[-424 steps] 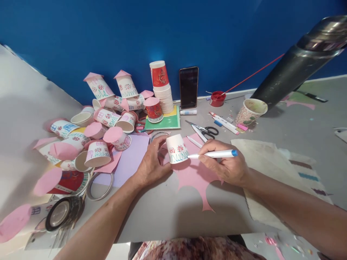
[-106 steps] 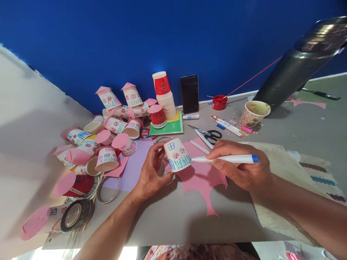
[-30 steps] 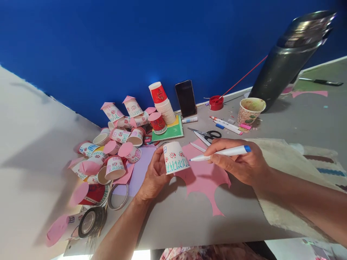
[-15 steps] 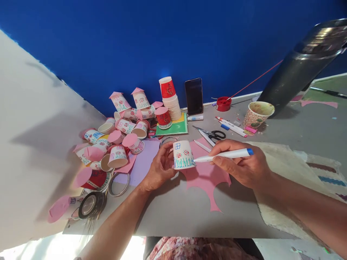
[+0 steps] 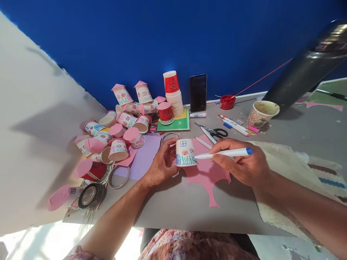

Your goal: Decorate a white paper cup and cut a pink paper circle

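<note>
Left hand (image 5: 159, 164) pinches the decorated cup (image 5: 186, 152), steady above the pink paper (image 5: 210, 182); right hand (image 5: 240, 162) grips the white marker (image 5: 223, 153) just right of the cup. I'd keep strokes light and turn the cup slowly, I judge, avoiding dents or smears.

A phone (image 5: 198, 92) leans against the blue wall (image 5: 114, 43).

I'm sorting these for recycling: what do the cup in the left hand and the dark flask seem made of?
The held cup looks like matte paper: its dull white wall carries drawn lines. The dark flask is probably coated metal, given its satin body and shiny top, though plastic is possible.
</note>
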Motion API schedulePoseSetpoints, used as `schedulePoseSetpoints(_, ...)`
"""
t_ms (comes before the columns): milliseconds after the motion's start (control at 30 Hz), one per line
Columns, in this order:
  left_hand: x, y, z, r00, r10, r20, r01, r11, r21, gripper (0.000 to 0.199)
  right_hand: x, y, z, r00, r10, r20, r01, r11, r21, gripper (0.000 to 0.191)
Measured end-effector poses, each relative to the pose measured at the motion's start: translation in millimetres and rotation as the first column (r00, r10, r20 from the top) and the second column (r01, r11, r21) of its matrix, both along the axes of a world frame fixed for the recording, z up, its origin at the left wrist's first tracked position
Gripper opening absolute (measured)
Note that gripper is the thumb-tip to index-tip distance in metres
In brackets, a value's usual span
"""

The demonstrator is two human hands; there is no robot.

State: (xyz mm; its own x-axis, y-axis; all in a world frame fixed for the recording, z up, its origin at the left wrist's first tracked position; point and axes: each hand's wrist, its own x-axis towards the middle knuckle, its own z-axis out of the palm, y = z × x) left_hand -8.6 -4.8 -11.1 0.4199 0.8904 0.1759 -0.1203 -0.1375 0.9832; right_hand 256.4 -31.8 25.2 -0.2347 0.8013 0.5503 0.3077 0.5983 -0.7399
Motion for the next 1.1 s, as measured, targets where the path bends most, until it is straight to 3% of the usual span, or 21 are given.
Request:
schedulePoseSetpoints(233,-0.3,-0.5,-1.4,0.999,0.006,-0.035,-0.004,0.999,0.040,0.070,-3.2,-1.6,-1.3,0.997,0.076,0.004,-0.075,0.997,-0.031,0.011)
schedulePoseSetpoints(467,-1.3,-1.6,-1.4,0.999,0.029,-0.045,-0.026,0.997,0.070,0.072,-0.6,-2.3,-2.9,1.000,0.026,0.014,-0.026,0.999,-0.023,0.011)
schedulePoseSetpoints(633,-3.0,-1.4,-6.5,0.996,0.025,-0.082,-0.017,0.996,0.091,0.073,-3.4,-3.1,-2.3,0.997,0.081,0.004,-0.081,0.997,-0.017,0.008)
schedulePoseSetpoints(767,-5.0,-0.1,-10.0,0.991,0.044,-0.126,-0.027,0.990,0.136,0.075,-2.8,-3.1,-2.5,0.999,0.049,0.012,-0.049,0.999,-0.010,0.008)
schedulePoseSetpoints(1100,-5.8,-2.8,-6.9,0.975,0.074,-0.208,-0.040,0.985,0.167,0.074,-6.4,-4.1,-1.3,0.996,0.082,0.039,-0.081,0.996,-0.026,0.011)
